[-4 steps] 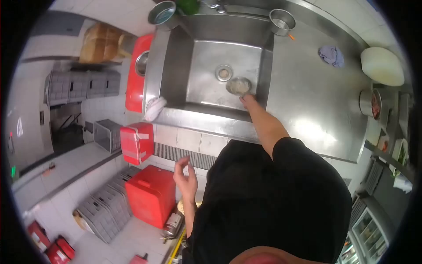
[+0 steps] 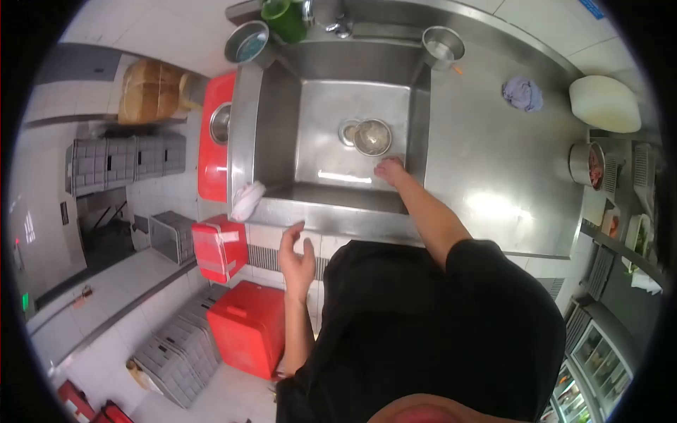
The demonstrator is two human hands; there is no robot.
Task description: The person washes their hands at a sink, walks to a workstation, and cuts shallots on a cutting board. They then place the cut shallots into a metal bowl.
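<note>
A round metal bowl (image 2: 372, 137) with something pale in it sits in the steel sink (image 2: 317, 106), beside the drain and partly over it. My right hand (image 2: 389, 170) hangs just below the bowl, apart from it, its fingers loosely spread and holding nothing. Outside the sink's front edge is my left hand (image 2: 297, 262), raised with thumb and fingers apart and empty. A pale cloth (image 2: 247, 201) lies on the sink's front left corner, above that hand.
A metal pot (image 2: 247, 44) and a green container (image 2: 284, 20) stand at the back left. Another metal pot (image 2: 443, 48), a purple cloth (image 2: 522, 94) and a white tub (image 2: 604, 104) are on the right. Red boxes (image 2: 247, 328) stand low at left.
My right hand has come away from the bowl, which now rests nearer the drain. The camera view has shifted slightly. My left hand stays raised and open.
</note>
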